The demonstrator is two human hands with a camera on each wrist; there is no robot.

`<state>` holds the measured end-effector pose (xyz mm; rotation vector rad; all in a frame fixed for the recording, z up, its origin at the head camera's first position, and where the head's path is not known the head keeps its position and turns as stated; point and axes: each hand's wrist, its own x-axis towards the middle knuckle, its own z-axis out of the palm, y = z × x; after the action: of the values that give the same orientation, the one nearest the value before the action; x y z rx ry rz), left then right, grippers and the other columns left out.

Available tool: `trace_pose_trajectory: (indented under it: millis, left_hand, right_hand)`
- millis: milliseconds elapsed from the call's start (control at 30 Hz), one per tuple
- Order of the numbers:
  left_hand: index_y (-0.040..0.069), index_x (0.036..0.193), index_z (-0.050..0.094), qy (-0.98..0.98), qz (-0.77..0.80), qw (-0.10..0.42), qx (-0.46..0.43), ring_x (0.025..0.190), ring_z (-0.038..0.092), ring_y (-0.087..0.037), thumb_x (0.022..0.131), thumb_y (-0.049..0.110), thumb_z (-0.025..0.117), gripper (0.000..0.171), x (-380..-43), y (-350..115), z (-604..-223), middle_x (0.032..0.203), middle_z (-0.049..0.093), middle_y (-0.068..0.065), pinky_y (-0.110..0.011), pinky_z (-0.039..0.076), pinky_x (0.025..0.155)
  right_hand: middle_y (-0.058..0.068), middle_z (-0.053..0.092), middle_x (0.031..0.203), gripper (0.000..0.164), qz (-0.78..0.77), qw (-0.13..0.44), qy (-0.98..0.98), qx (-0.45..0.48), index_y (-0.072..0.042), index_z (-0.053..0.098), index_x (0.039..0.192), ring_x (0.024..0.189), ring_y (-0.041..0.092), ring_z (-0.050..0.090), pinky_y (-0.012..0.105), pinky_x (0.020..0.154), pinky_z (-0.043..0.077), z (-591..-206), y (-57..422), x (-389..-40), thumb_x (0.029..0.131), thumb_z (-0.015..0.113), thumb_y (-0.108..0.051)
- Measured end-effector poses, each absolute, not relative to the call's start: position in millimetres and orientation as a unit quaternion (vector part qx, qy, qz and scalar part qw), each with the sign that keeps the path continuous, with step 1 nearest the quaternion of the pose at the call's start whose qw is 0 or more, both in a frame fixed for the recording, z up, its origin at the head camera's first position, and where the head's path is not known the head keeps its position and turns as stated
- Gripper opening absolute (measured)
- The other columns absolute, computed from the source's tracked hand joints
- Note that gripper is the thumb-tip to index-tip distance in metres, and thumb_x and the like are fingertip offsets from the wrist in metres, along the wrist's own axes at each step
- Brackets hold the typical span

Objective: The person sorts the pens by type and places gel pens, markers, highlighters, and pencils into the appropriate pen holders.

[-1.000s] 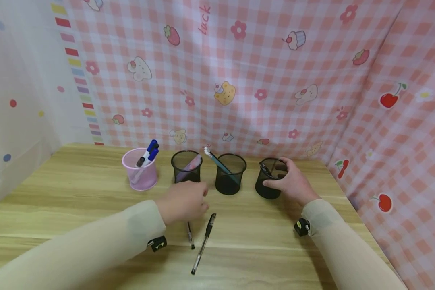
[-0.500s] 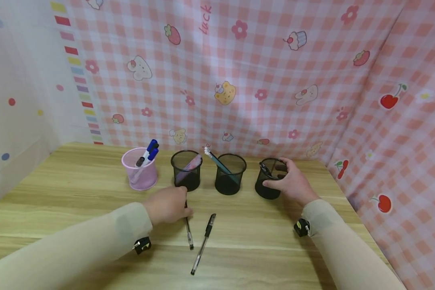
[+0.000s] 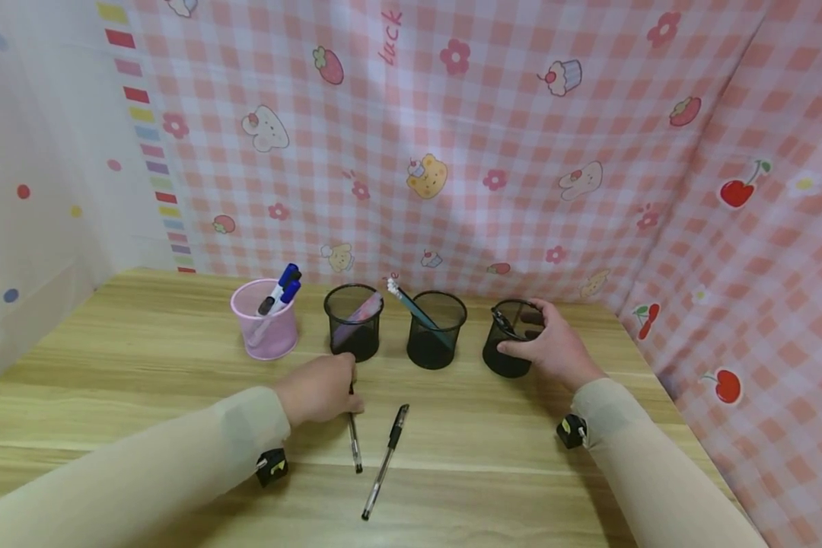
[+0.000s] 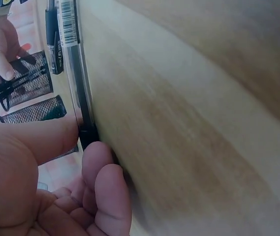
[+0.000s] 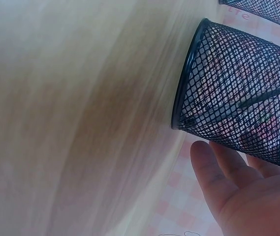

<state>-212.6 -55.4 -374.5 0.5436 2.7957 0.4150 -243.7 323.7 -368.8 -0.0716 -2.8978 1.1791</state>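
My left hand [image 3: 318, 388] pinches a clear-barrelled gel pen [image 3: 355, 445] near its black end, between thumb and fingertips. In the left wrist view this pen [image 4: 76, 69] runs along close over the wood. Beside it on the table lies a second gel pen [image 3: 387, 462] with a black grip. Far right, my right hand [image 3: 555, 348] holds a black mesh pen holder [image 3: 506, 361] round its side, thumb in front and fingers behind. That holder stands upright with a black pen [image 3: 502, 320] leaning inside. The right wrist view shows the fingers [image 5: 211, 177] along its mesh wall [image 5: 238, 78].
Left of the held holder stand two more mesh holders, one with a teal pencil [image 3: 414, 308], one with a pinkish-purple item [image 3: 356, 318]. A pink holder [image 3: 269, 342] with blue- and black-capped markers is leftmost. A checked cloth [image 3: 493, 137] hangs behind the table.
My left hand has moved left and taken hold of the nearer pen's black end; the pen's free end has shifted slightly left. My right hand stays on the mesh holder.
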Motion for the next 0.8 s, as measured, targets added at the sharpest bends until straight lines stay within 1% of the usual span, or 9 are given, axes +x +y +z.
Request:
trace_pose_trajectory:
  millis: [200,433,800]
  left_hand:
    - [0.004,0.114,0.061,0.96,0.148,0.144,0.186,0.08,0.062,-0.019,0.093,0.031,0.082,0.04,-215.8,-53.6,-376.1,0.094,0.07,-0.005,-0.039,0.055,0.075]
    - [0.004,0.116,0.063,0.958,0.155,0.15,0.187,0.082,0.061,-0.019,0.091,0.03,0.083,0.041,-218.1,-53.3,-374.9,0.099,0.071,-0.006,-0.039,0.056,0.079]
    - [0.006,0.116,0.062,0.959,0.16,0.15,0.18,0.083,0.062,-0.019,0.091,0.029,0.084,0.041,-217.0,-52.3,-374.0,0.098,0.071,-0.004,-0.04,0.056,0.08]
  right_hand:
    - [0.021,0.043,0.162,0.113,0.374,0.007,-0.927,-0.018,-0.009,0.021,0.167,0.151,0.046,0.038,0.062,0.122,0.034,-368.4,323.9,-243.9,0.083,0.089,-0.043]
    - [0.021,0.042,0.163,0.113,0.373,0.004,-0.928,-0.022,-0.01,0.021,0.167,0.151,0.046,0.037,0.062,0.122,0.034,-367.9,323.1,-243.5,0.083,0.089,-0.043]
    - [0.02,0.044,0.162,0.114,0.37,0.004,-0.929,-0.02,-0.009,0.021,0.167,0.15,0.046,0.039,0.062,0.122,0.034,-368.5,323.6,-243.7,0.083,0.089,-0.044]
